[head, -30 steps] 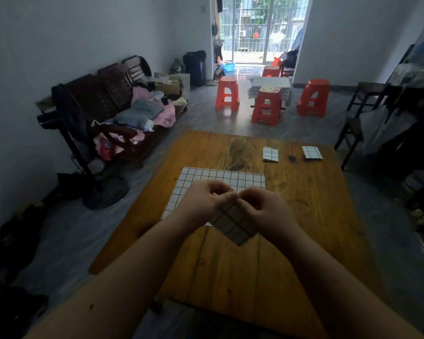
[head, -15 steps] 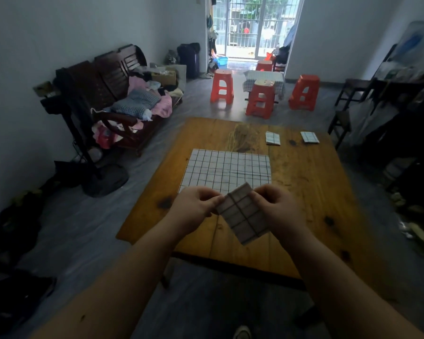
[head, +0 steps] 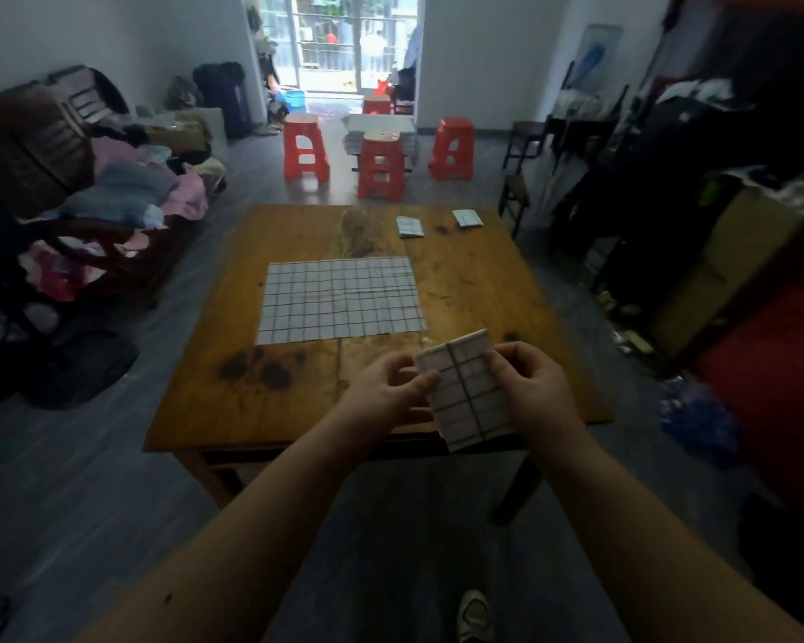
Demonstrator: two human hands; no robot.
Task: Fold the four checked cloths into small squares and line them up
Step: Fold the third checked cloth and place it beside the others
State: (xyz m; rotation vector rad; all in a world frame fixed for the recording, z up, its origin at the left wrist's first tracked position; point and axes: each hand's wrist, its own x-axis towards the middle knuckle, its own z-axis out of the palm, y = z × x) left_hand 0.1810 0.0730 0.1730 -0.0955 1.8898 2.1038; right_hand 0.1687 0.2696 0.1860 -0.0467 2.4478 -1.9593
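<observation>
Holding the folded cloth (head: pixel 467 396) up off the tabletop (head: pixel 474 290), the person has it pinched from both sides. The left hand (head: pixel 386 392) nips its left edge near the upper corner. The right hand (head: pixel 530 387) curls round its right edge, with the thumb on the face. Each grip is narrow and closed on cloth.

The cloth sits between the two grips, tilted. Its lower end hangs below them over the near rim of the tabletop, and its top corner pokes above. It looks to me more like a long rectangle than a square. I'd judge it is held in the air to true up the edges before one more fold. Holding it from two sides would keep the layers from sliding apart.

Just beyond the grips and a little to the left, the open cloth (head: pixel 340 299) lies spread flat, not yet folded. I'd guess it is laid out ready for its turn. Well beyond that, near the far edge, the left finished square (head: pixel 409 226) and the right finished square (head: pixel 467 218) lie apart from each other. They look like the start of the row. By my count two are done, one is in hand and one is waiting.
</observation>
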